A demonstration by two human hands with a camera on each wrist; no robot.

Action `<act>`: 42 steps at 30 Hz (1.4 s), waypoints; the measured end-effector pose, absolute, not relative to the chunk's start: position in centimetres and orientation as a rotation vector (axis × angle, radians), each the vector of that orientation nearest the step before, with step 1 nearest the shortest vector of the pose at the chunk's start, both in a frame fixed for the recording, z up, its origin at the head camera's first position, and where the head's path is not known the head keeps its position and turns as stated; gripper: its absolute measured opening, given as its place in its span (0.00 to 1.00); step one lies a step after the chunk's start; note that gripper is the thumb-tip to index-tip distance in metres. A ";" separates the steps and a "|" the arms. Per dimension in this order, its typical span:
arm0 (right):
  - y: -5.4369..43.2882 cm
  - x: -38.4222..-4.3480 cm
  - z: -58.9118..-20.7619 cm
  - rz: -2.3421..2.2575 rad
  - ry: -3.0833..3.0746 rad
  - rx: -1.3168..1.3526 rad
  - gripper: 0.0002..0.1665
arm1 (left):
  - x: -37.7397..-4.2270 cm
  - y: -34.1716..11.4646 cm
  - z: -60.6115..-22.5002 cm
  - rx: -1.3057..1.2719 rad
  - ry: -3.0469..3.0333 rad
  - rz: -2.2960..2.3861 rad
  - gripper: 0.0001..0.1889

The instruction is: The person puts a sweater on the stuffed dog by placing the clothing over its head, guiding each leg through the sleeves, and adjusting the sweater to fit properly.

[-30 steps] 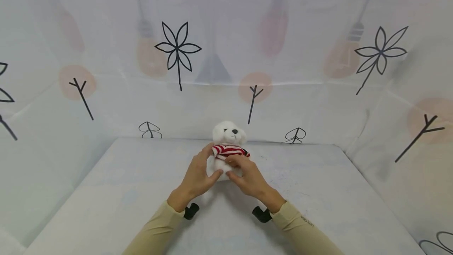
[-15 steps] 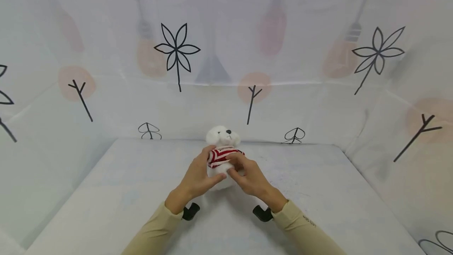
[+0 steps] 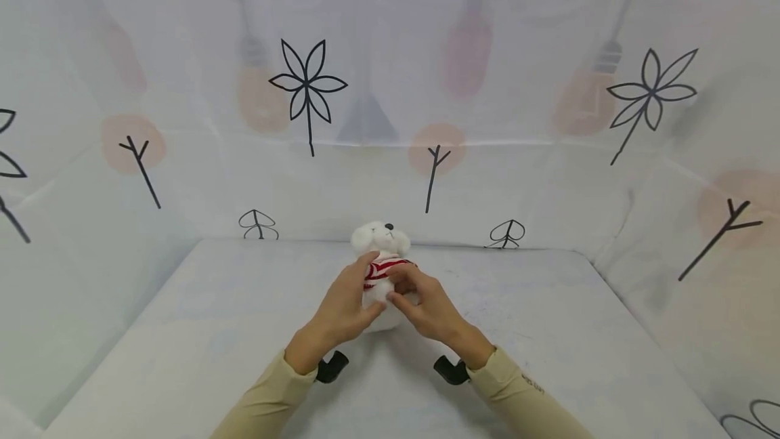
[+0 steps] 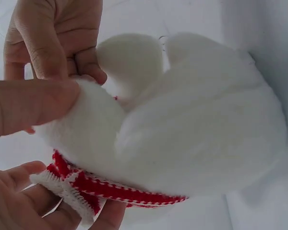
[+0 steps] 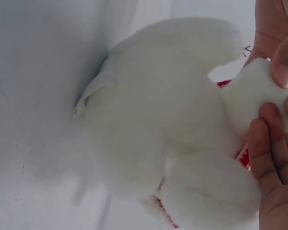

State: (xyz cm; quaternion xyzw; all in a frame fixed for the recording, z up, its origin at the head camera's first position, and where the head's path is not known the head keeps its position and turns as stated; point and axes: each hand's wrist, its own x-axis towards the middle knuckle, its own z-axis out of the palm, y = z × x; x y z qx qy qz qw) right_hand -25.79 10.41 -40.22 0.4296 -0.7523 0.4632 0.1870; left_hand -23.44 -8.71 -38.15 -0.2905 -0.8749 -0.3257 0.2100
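Note:
A white plush dog (image 3: 384, 239) in a red-and-white striped knit sweater stands between both hands, its face tilted upward. My left hand (image 3: 341, 307) grips its left side as seen in the head view. In the left wrist view that hand's thumb (image 4: 38, 103) presses the white fur, while the fingers lie under the sweater (image 4: 86, 187). My right hand (image 3: 429, 307) holds the front, thumb and forefinger curled close together. Right-hand fingers (image 5: 266, 148) touch a small stuffed limb (image 5: 254, 93) in the right wrist view. The dog's back is hidden in the head view.
The dog is over a white table (image 3: 518, 330). A patterned white cloth (image 3: 518, 175) hangs behind and at the sides. Dark wrist-camera mounts (image 3: 332, 366) show beside both cuffs. A small white tag (image 5: 91, 93) sticks out from the dog's underside.
The plush dog has shifted slightly left and nearer, and its head has tipped back. Both hands keep hold of it and have hardly moved.

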 end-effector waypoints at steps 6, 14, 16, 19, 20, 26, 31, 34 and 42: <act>10.5 -26.1 -40.6 1.132 -2.075 1.259 0.26 | -23.4 -8.5 -38.4 -0.781 -2.411 -0.875 0.37; 10.5 -26.0 -41.0 0.959 -2.107 1.172 0.29 | -23.3 -8.4 -38.6 -0.780 -2.364 -0.921 0.38; 10.5 -25.8 -41.0 0.970 -2.116 1.173 0.28 | -23.1 -8.2 -38.8 -0.783 -2.349 -0.932 0.37; 10.6 -25.4 -41.0 1.004 -2.100 1.167 0.25 | -22.9 -7.9 -38.8 -0.791 -2.311 -0.963 0.35; 10.6 -25.4 -41.0 1.021 -2.087 1.172 0.24 | -22.8 -7.8 -38.8 -0.797 -2.300 -0.970 0.34; 11.0 -25.5 -40.9 1.118 -2.030 1.175 0.19 | -22.4 -7.7 -38.5 -0.858 -2.245 -0.936 0.35; 11.3 -25.9 -41.0 1.141 -2.045 1.126 0.18 | -23.1 -8.1 -39.1 -0.937 -2.224 -0.868 0.41; 11.4 -25.9 -41.1 1.141 -2.038 1.138 0.19 | -23.4 -8.3 -39.6 -0.964 -2.217 -0.843 0.42; 11.4 -25.1 -39.7 1.224 -1.964 1.311 0.36 | -23.3 -8.5 -39.3 -1.084 -2.107 -0.961 0.41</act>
